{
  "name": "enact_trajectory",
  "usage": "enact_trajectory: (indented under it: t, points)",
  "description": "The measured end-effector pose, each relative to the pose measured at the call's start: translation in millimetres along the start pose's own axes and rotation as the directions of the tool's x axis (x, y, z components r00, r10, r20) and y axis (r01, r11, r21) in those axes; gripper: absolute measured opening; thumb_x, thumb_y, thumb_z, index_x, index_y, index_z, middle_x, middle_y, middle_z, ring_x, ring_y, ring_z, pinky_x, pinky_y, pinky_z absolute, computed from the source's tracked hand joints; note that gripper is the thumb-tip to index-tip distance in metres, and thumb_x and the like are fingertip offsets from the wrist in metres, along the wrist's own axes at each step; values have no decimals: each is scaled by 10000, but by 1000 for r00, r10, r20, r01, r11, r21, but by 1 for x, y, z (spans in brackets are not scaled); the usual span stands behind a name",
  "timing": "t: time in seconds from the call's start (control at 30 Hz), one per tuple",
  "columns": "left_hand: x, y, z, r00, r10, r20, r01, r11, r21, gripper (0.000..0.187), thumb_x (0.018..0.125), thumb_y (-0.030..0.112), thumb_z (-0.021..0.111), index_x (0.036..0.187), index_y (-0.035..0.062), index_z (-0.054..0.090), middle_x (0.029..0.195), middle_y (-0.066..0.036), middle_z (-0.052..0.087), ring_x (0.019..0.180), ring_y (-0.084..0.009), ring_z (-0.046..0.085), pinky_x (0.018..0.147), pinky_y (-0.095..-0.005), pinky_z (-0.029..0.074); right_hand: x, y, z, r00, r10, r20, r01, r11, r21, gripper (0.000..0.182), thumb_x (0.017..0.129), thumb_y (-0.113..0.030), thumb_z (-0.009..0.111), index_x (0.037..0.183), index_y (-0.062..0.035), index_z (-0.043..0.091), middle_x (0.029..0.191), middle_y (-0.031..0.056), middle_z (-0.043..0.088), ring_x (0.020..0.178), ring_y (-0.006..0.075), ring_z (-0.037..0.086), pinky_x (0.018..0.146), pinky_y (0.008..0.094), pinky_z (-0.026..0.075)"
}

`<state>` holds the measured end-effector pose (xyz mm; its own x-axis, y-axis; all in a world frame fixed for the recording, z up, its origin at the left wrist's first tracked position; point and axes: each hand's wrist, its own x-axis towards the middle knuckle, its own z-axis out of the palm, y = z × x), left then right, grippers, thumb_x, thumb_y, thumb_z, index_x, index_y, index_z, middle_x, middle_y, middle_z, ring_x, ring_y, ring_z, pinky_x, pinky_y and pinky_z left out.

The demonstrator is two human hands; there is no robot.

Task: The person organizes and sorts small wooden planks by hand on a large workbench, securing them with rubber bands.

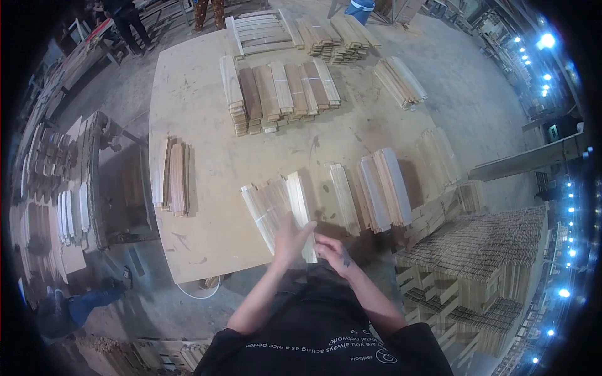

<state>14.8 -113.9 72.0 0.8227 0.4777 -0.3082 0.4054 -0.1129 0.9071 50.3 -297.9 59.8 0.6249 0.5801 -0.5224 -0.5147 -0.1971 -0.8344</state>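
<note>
A pale wooden slat (298, 202) lies at the right side of a small bundle of slats (266, 199) near the table's front edge. My left hand (291, 242) is closed around the slat's near part, with thumb and fingers on either side of it. At the slat's near end, my right hand (333, 253) has its fingers curled in and pinched on the edge. Part of the near end is hidden by my hands. Just right of them lie a narrow stack of slats (343, 197) and a wider stack (384, 191).
The large wooden table (207, 241) carries more slat stacks (282, 94) at its far side and a small stack (180, 178) at left. Piled wood (470, 250) stands at the right. A white cable (199, 297) hangs off the front edge. People stand beyond the table.
</note>
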Motion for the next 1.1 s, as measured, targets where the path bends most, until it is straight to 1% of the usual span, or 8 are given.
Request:
enact_trajectory:
  t: [0.13,0.3,0.4,0.5,0.6,0.73,0.87,1.1]
  points:
    - [-9,21,-18,977,-31,-211,35,999,12,580,887,362,754,1273,-37,586,989,-265,723,941,-384,731,785,-482,542,1,-27,1,965,-260,-39,213,859,-466,448,919,-230,746,1319,-41,679,1189,113,712,1099,237,678,948,346,537]
    - [-5,-12,-56,898,-72,-434,111,992,66,529,905,360,735,1224,-35,585,882,-240,703,843,-399,717,725,-487,534,20,-28,-38,601,-728,-331,-135,316,-939,655,818,-265,822,1400,-96,575,1160,176,642,1132,345,630,975,437,517]
    - [-9,-20,-63,895,117,-431,150,829,538,565,919,367,739,1291,-26,576,906,-239,697,860,-411,698,762,-493,539,37,-16,-55,623,-716,-315,-96,329,-939,747,787,-283,834,1437,-93,519,1181,182,605,1150,384,597,987,492,504]
    - [-13,-3,-66,886,199,-418,137,750,647,559,929,381,731,1295,-19,590,964,-247,707,916,-411,702,784,-474,545,46,-15,-70,750,-570,-337,-39,471,-882,693,833,-280,817,1418,-29,542,1197,159,640,1158,331,622,971,462,517]
    - [-15,9,-50,936,146,-320,-26,936,352,536,929,412,726,1231,-21,632,977,-248,709,937,-408,703,797,-450,549,31,-29,-72,939,39,-343,-134,956,-259,788,856,-337,816,1478,9,479,1363,174,599,1267,291,583,1043,438,488]
    - [-7,29,-4,999,-32,-13,32,999,22,501,918,425,730,1119,-32,685,980,-252,713,948,-400,707,816,-446,548,3,-32,-37,993,114,39,-120,949,292,561,972,-286,711,1434,-6,559,1291,77,651,1180,149,616,968,333,511]
    - [-9,43,1,996,-84,-2,84,992,90,487,920,391,720,1141,-41,680,963,-263,723,925,-407,722,808,-460,547,-8,-34,-15,981,133,141,-168,946,276,432,1022,-237,647,1398,-29,608,1127,4,674,1000,89,621,875,288,502]
    - [-1,16,-22,965,-21,-263,48,994,98,374,976,275,662,1173,-42,683,894,-242,733,848,-378,737,759,-458,550,-9,-37,-20,993,10,118,-15,999,39,424,1065,-184,554,1443,9,551,1253,78,692,1144,156,640,1004,318,498]
